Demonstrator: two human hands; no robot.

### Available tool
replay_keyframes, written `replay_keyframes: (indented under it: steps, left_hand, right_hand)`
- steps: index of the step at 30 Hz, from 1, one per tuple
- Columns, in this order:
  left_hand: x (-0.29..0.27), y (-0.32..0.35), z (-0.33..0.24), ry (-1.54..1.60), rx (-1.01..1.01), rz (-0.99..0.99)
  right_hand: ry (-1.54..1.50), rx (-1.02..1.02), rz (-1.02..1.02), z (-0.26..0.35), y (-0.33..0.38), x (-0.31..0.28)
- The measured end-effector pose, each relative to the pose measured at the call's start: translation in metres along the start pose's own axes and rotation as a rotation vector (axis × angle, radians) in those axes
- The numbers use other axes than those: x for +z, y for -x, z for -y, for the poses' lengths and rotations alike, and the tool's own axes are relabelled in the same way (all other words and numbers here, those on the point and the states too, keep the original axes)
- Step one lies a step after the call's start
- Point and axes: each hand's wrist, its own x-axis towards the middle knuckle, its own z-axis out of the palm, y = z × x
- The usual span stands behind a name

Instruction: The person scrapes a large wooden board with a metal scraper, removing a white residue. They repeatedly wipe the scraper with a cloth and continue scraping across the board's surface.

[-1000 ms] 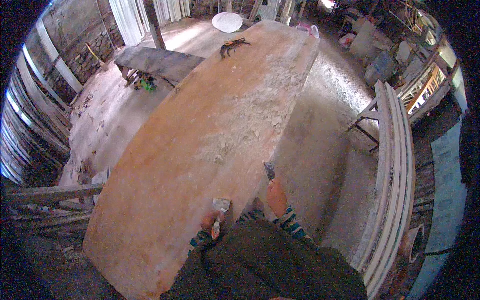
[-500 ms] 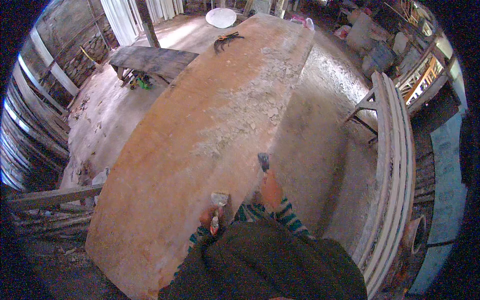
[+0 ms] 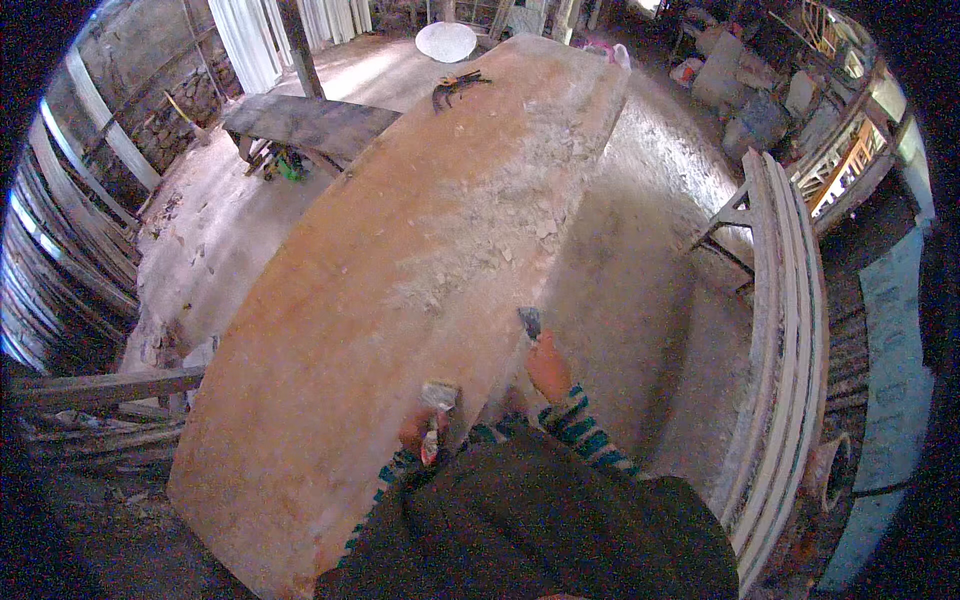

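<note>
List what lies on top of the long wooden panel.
On the long wooden panel: pale scraped flakes and dust, a dark tool at the far end. The left hand holds a brush, the right hand a scraper. The near end is hidden by the person's body.

No packages, labels, signs, screens.

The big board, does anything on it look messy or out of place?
Yes. Pale flakes lie loose over the board's right half, thick toward the far end, while its left half is bare brown. The right hand holds a scraper at the near end of the flakes; the left hand holds a brush.
</note>
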Motion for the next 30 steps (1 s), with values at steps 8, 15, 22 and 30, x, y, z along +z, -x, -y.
replay_keyframes:
  steps: [8, 15, 22, 30]
  left_hand:
    - [0.016, -0.006, 0.008, -0.654, 0.525, -0.226]
    - [-0.007, -0.010, 0.107, -0.425, 0.204, -0.352]
    - [0.007, -0.005, 0.027, -0.542, 0.331, -0.150]
    - [0.000, -0.006, 0.070, -0.820, 0.343, -0.266]
  right_hand:
    - [0.041, -0.145, -0.081, -0.036, -0.018, 0.018]
    - [0.122, -0.169, -0.019, -0.014, 0.026, 0.009]
    - [0.031, 0.073, -0.027, 0.018, -0.035, -0.015]
    - [0.124, -0.033, -0.087, -0.001, -0.039, -0.007]
